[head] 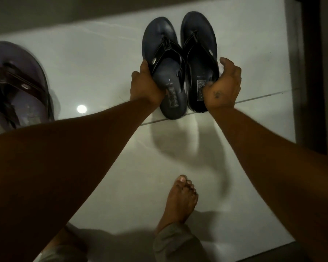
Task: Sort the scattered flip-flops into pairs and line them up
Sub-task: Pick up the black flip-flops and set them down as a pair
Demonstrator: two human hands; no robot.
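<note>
- Holding two dark flip-flops side by side, toes pointing away toward the wall: the left flip-flop (162,59) and the right flip-flop (198,53) touched along their inner edges and looked like a matching pair.
- Left hand (146,87) was closed around the heel end of the left one; right hand (223,86) was curled around the outer heel edge of the right one.
- Could not tell if the soles were flat on the white tiled floor (95,59) or slightly lifted; shadows below the heels suggested lifted.
- Judged: this pair was sorted, being set down or squared near the wall; release not yet done.
- Purple flip-flop (21,80) lay well apart at far left, blurred, another partly cut off beside it; pairing there unclear.
- Judged: one pair nearly placed, the left-side ones possibly left to line up.
- Bare foot (180,201) stood on the floor, nearer the camera.
</note>
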